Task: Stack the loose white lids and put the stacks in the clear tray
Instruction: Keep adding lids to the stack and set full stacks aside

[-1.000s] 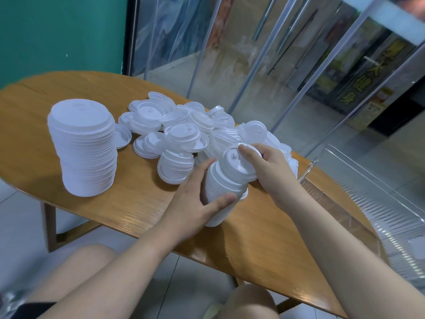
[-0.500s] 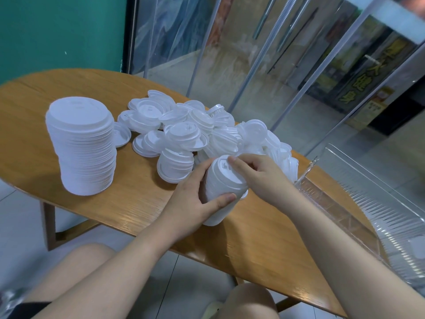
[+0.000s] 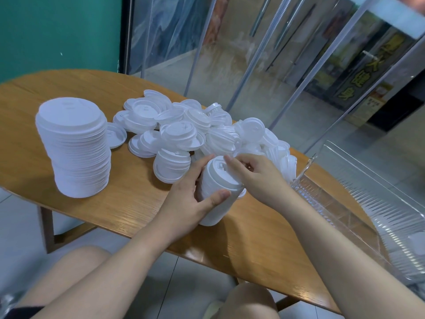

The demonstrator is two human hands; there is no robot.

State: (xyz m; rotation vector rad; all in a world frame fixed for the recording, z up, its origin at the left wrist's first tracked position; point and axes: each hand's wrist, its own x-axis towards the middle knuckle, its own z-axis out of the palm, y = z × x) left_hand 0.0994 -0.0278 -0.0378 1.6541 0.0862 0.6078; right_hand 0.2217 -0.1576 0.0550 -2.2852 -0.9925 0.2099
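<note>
My right hand (image 3: 255, 178) has come down from the small stack's (image 3: 217, 192) top to pinch its upper lid while my left hand (image 3: 190, 203) grips its side; uneven pressure could topple it; one tall stack (image 3: 73, 148), one loose pile (image 3: 184, 130), one clear tray (image 3: 368, 203)

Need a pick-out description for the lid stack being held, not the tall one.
Start at the wooden table, then the loose lid pile at its middle. At the pile's near edge, the held stack leans tilted, gripped by the left hand and touched on top by the right hand; the tall stack stands alone.
</note>
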